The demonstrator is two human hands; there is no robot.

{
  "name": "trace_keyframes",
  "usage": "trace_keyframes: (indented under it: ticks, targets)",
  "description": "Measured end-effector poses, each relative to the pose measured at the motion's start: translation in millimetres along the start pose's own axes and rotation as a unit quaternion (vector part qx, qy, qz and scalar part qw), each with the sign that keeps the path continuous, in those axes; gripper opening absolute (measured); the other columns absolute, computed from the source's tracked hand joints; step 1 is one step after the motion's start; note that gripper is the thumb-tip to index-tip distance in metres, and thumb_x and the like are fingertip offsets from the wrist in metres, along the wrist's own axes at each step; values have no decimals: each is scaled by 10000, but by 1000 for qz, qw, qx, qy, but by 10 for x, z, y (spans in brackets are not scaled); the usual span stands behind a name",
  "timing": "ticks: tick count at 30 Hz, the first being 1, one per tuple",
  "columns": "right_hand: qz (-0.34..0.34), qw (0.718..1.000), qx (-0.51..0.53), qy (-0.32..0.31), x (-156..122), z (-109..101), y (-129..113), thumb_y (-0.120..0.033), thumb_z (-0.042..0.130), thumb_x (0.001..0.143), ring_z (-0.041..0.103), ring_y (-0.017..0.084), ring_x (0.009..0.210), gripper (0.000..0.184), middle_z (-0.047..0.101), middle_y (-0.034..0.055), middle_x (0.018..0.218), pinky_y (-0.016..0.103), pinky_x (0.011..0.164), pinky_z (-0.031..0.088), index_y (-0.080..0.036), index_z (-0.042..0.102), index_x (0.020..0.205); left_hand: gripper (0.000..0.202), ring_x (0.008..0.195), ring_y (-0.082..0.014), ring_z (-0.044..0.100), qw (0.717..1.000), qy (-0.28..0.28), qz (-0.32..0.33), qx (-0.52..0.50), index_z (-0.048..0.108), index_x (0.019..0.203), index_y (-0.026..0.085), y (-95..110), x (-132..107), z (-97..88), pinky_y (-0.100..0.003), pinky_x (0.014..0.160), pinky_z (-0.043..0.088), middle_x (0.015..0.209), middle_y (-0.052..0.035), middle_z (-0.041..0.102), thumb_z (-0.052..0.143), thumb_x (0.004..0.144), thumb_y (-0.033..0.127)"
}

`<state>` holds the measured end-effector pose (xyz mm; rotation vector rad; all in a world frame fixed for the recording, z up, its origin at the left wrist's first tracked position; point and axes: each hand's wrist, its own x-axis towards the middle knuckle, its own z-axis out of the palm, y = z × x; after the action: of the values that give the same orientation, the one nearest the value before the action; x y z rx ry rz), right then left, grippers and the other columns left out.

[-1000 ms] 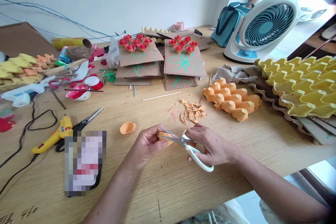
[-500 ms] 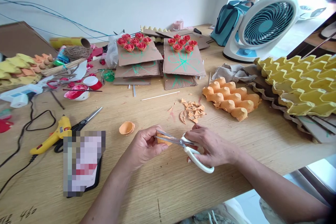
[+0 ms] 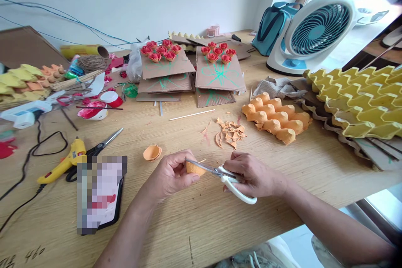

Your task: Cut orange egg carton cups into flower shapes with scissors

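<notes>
Between the thumb and fingers of my left hand point(image 3: 176, 173) is an orange egg carton cup point(image 3: 194, 169). My right hand point(image 3: 253, 176) grips white-handled scissors point(image 3: 238, 190), their blades lying along the cup's upper edge and pointing left. A loose orange cup point(image 3: 152, 152) rests on the table, left of my left hand. Beyond my hands lies a small heap of orange trimmings point(image 3: 230, 133). To its right sits an orange egg carton piece point(image 3: 276, 118) with its bumps upward.
A phone point(image 3: 100, 194), black scissors point(image 3: 100, 146) and a yellow glue gun point(image 3: 64, 163) lie on the left. Red paper flowers point(image 3: 161, 50) stand on stacked cardboard point(image 3: 220, 73) at the back. Yellow egg trays point(image 3: 361, 100) and a white fan point(image 3: 314, 33) occupy the right.
The scissors' blades have closed together along the cup's edge, where they were apart before. More of the cup's side now faces the camera.
</notes>
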<state>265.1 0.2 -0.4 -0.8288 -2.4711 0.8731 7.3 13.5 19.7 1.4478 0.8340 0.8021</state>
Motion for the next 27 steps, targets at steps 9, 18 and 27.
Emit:
trace_keyframes:
  ticks: [9, 18, 27]
  targets:
    - [186, 973, 111, 83, 42, -18, 101, -560, 550, 942, 413, 119, 599, 417, 495, -25, 656, 244, 546, 319, -183, 546, 763, 352, 629, -97, 372, 986, 35, -19, -163, 517, 706, 175, -187, 47, 0, -236, 592, 321, 733, 20, 442, 763, 788, 412]
    - [191, 940, 275, 61, 39, 10, 132, -593, 578, 908, 439, 116, 606, 450, 492, -27, 668, 234, 538, 334, -181, 515, 738, 311, 715, -109, 497, 976, 65, -40, -205, 551, 739, 167, -255, 74, 26, -241, 644, 384, 1088, -83, 623, 710, 847, 412]
    - [218, 917, 321, 88, 57, 1, 108, -648, 568, 892, 457, 124, 625, 478, 530, -14, 690, 237, 544, 357, -173, 559, 836, 108, 942, -204, 605, 943, 171, 115, 260, 633, 758, 210, -376, 118, 78, -290, 802, 423, 1037, -68, 680, 705, 835, 185]
